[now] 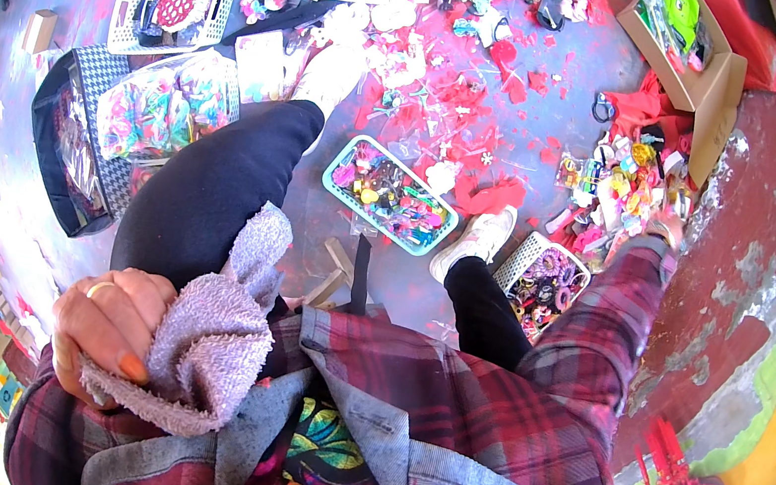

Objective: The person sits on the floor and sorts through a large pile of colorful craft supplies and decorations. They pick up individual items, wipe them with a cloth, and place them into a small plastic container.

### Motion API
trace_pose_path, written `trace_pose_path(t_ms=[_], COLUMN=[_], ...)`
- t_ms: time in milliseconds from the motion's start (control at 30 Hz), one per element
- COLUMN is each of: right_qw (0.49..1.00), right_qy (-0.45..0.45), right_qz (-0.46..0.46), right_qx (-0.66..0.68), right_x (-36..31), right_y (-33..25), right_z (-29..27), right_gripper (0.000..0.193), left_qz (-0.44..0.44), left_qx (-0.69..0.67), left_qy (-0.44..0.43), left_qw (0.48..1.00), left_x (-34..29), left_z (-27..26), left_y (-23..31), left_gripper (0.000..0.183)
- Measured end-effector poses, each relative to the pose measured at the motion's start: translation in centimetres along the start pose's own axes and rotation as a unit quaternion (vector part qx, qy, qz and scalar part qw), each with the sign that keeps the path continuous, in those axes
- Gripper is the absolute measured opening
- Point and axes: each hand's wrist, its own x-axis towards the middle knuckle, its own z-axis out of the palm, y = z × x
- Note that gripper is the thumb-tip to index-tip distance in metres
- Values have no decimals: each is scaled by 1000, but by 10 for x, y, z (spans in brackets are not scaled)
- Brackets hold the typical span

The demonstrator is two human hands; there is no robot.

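Clearly the left hand (pixel 106 329) is gripping a grey towel (pixel 218 338), bunching it against the knee. Far off, the right hand (pixel 663 227) is reaching into colourful trinkets (pixel 616 191); its grip is hidden.

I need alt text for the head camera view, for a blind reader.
Seen from above, a seated person's left hand grips a grey towel, while the right hand reaches into a pile of colourful trinkets on the floor beside a teal tray.

Right hand (pixel 663 227) mostly hidden among trinkets (pixel 616 191)
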Motion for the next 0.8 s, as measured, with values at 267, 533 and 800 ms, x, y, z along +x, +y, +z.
trace_pose_path(t_ms=[267,533,800], right_qw=[702,713,690], right_qy=[-314,-322,-264], right_qz=[-362,-354,-340], right_qx=[-527,-513,-582], right_x=[-221,-214,-217], right_y=[144,167,156], right_z=[226,242,224], right_gripper=[33,21,32], left_qz=[14,17,114], left_qx=[-1,-15,-56], left_qy=[-110,-159,-126], left_qw=[994,987,984], left_x=[3,10,-1], left_z=[-26,-37,-37], left_y=[2,3,-17], left_gripper=[25,28,26])
